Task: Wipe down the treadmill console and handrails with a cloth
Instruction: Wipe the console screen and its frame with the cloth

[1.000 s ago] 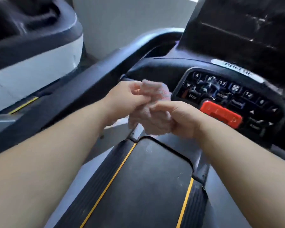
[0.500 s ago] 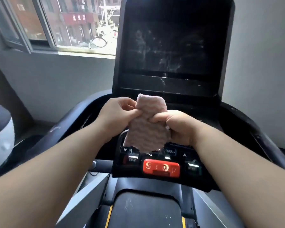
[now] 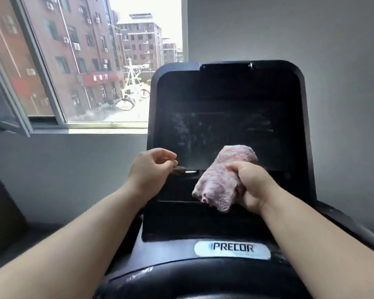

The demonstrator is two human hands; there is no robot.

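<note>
The black treadmill console stands upright in front of me, its dark screen smeared with dust. A folded pink cloth is bunched in my right hand, held just in front of the screen's lower edge. My left hand hovers at the console's left edge, fingers loosely curled and holding nothing. A curved black handrail runs across the bottom, and the right handrail slopes down at the right.
A white PRECOR badge sits below the console. A window at the upper left shows brick buildings. Grey walls lie behind and to the right.
My view has tilted up from the keypad to the screen. My left hand let go of the cloth and moved left; my right hand raised the cloth toward the screen.
</note>
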